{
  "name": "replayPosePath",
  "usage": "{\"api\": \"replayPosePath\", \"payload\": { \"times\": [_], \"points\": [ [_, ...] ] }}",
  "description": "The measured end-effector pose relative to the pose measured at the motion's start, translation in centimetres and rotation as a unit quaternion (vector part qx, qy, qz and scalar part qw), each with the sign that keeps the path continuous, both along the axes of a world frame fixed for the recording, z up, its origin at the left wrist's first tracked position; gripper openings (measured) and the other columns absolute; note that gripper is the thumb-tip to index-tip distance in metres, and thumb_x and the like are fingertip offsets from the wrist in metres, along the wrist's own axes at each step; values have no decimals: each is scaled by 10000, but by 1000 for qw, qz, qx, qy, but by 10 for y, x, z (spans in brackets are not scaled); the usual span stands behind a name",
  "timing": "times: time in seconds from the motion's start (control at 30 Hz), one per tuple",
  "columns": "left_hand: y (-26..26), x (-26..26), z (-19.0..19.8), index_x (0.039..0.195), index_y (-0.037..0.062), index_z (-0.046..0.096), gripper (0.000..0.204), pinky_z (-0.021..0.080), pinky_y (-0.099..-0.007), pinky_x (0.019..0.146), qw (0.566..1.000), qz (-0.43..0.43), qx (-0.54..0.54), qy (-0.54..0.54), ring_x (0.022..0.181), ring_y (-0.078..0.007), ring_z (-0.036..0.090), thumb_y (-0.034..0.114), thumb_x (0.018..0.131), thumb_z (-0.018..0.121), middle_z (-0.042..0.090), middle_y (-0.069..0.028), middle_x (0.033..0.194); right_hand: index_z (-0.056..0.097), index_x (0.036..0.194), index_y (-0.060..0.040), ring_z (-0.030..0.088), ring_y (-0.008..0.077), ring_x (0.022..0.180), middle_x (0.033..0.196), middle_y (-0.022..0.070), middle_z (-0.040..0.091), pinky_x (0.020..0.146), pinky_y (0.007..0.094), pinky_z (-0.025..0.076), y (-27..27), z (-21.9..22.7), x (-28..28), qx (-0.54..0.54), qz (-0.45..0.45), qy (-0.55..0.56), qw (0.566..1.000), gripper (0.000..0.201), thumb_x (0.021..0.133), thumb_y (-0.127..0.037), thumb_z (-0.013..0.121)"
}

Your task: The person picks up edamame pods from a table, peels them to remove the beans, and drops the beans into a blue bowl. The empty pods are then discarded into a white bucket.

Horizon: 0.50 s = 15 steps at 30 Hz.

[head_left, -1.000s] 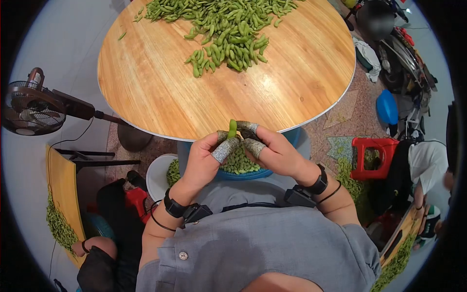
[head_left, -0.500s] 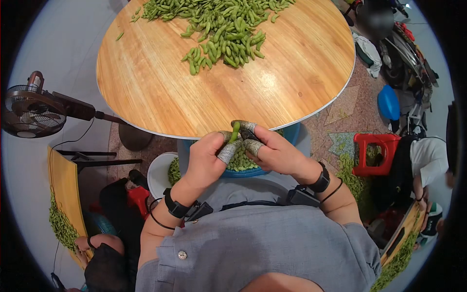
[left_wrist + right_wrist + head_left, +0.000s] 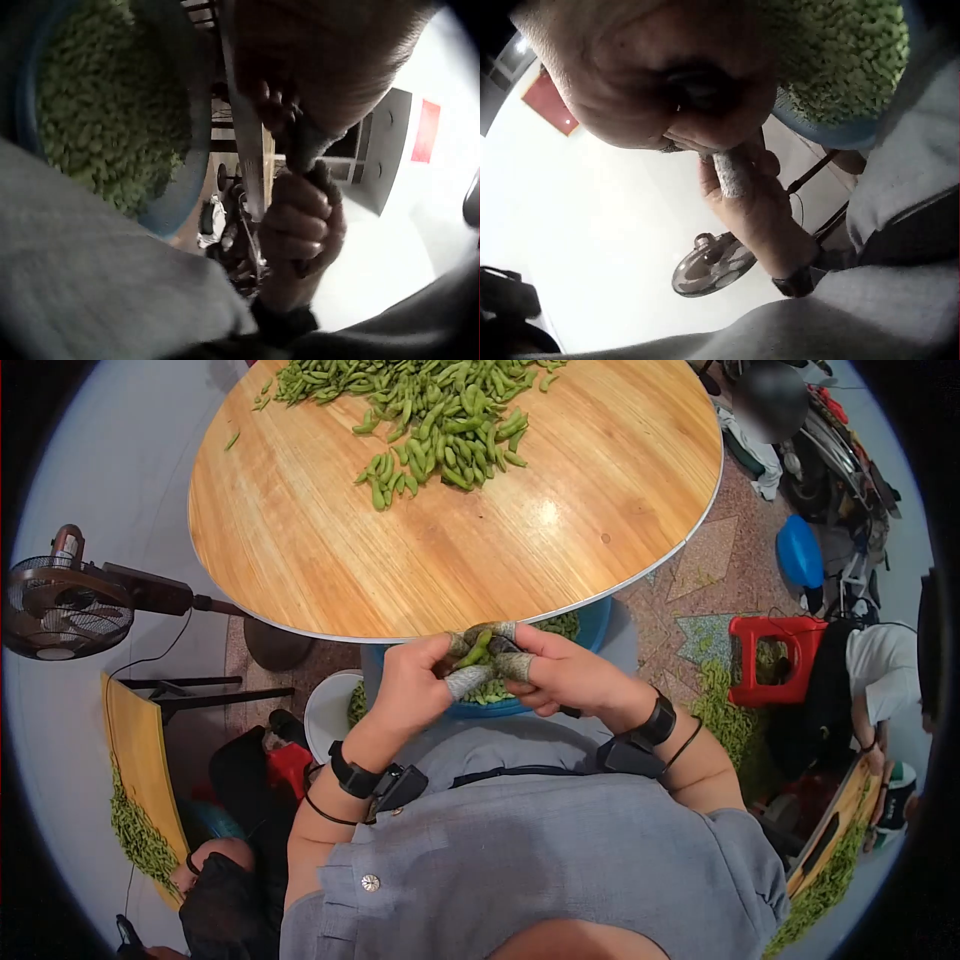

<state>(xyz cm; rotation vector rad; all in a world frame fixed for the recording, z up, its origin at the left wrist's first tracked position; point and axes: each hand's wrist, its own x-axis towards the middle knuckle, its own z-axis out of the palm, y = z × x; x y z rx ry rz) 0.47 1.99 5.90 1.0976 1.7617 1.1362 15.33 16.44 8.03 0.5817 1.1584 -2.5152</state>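
Observation:
My left hand (image 3: 408, 678) pinches a green soybean pod (image 3: 479, 648) between thumb and forefinger, both wrapped in grey tape. My right hand (image 3: 572, 676), also with taped thumb and forefinger, meets it at the pod. Its other fingers curl round a dark-handled tool (image 3: 570, 711), whose working end is hidden between the hands. Below both hands is a blue basin (image 3: 601, 622) of loose green beans (image 3: 847, 64). Past the hands, a pile of whole pods (image 3: 440, 435) lies on the round wooden table (image 3: 290, 550).
The table's near edge lies just beyond my fingertips. A white bucket (image 3: 326, 705) is at left, near a standing fan (image 3: 75, 600). At right are a red stool (image 3: 745, 670), pods on the floor (image 3: 722, 715) and a blue bowl (image 3: 799, 550). Other people sit at both sides.
The pod has tipped from upright to slanting right and sits lower between the fingers. The right hand has turned, bringing the dark handle into sight below it. The head view has shifted slightly.

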Motion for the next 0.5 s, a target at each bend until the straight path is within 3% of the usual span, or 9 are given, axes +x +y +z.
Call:
{"api": "replayPosePath", "payload": {
  "times": [0.03,0.17,0.27,0.3,0.33,0.37,0.43,0.47,0.5],
  "points": [
    [0,0,1,866,-12,579,197,445,-327,528,964,-21,42,262,559,-228,544,140,777,668,560,-104,667,432,1235,-177,270,27,505,649,-63,355,439,183,248,-3,-4,0,42,2,3,999,355,906,-75,348],
    [1,0,-20,821,-7,556,197,436,-345,529,924,-20,150,351,561,-277,534,130,732,666,507,-157,656,435,1230,-178,283,30,515,659,-60,364,446,188,264,-5,-14,0,56,-18,11,998,369,890,-66,347],
    [-3,6,-23,821,3,553,137,433,-324,512,929,-37,150,337,544,-226,535,133,831,595,515,-106,626,439,1225,-179,279,32,509,663,-58,371,438,187,257,-7,-23,6,53,-25,-2,998,362,892,-66,352],
    [-7,10,-23,829,11,549,128,425,-303,499,992,-17,62,105,535,-190,529,130,876,537,522,-72,627,436,1231,-179,279,32,509,664,-58,373,435,186,253,-7,-25,9,45,-26,-9,999,368,892,-65,350],
    [-8,12,-23,837,20,545,151,416,-282,486,990,3,-30,-134,527,-153,522,126,922,480,528,-38,628,433,1237,-180,278,32,509,664,-57,375,431,185,250,-6,-27,12,38,-27,-17,999,374,891,-64,348],
    [-9,13,-24,837,20,545,151,416,-282,486,990,0,-31,-135,527,-153,522,126,922,480,528,-38,628,433,1237,-180,278,32,509,664,-57,375,431,185,250,-4,-29,17,37,-30,-18,999,374,891,-64,348],
    [-12,12,-28,879,33,543,176,398,-236,473,891,24,-39,-453,522,-89,491,116,960,411,536,3,656,452,1228,-155,299,34,508,675,-48,402,422,185,245,-2,-33,25,-27,-11,-6,1000,332,909,-105,378],
    [-12,14,-29,879,33,543,176,398,-236,473,890,23,-40,-454,522,-89,491,116,960,411,536,3,656,452,1228,-155,299,34,508,675,-48,402,422,185,245,0,-33,25,-28,-12,-8,999,332,909,-105,378],
    [-11,16,-30,883,32,538,158,398,-231,483,919,11,-54,-391,531,-88,487,94,949,409,539,-7,667,473,1213,-142,341,41,517,695,-43,436,430,194,278,3,-33,24,49,-1,-16,999,310,909,-121,413]
  ]
}}
